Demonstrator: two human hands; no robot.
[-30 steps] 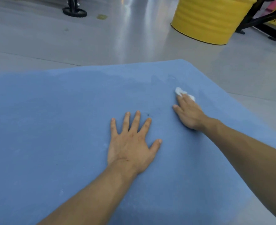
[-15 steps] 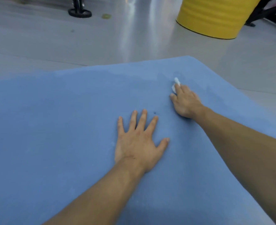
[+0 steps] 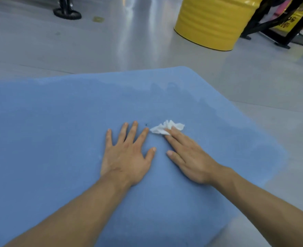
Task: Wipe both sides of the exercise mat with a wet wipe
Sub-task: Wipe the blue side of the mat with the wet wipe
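- View from a head-worn camera, looking down at a person's two bare forearms reaching over a blue exercise mat (image 3: pixel 49 131) that lies flat on a glossy grey floor (image 3: pixel 97 50).
- The left hand (image 3: pixel 127 157) rests palm down on the mat near its middle. Its grip is apart, with the fingers straight and spread, and it holds nothing.
- The right hand (image 3: pixel 188 157) lies just beside the left hand. Its grip is also apart: the straight fingers (image 3: pixel 175 136) press a crumpled white wet wipe (image 3: pixel 166 128) flat against the mat rather than curling round it.
- The wipe sits on the mat's upper face, under the right fingertips and almost touching the left index finger.
- A small dark speck (image 3: pixel 146 124) shows on the mat just to the left of the wipe.
- Darker, damp-looking patches mark the mat beyond the hands and toward its right side, so part of this face seems already wiped.
- The large near-left area shows no such patches and probably needs wiping.
- The underside is hidden. It likely remains to be done after the mat is turned over.
- A yellow drum (image 3: pixel 213 22) stands on the floor well beyond the mat, at the upper right.
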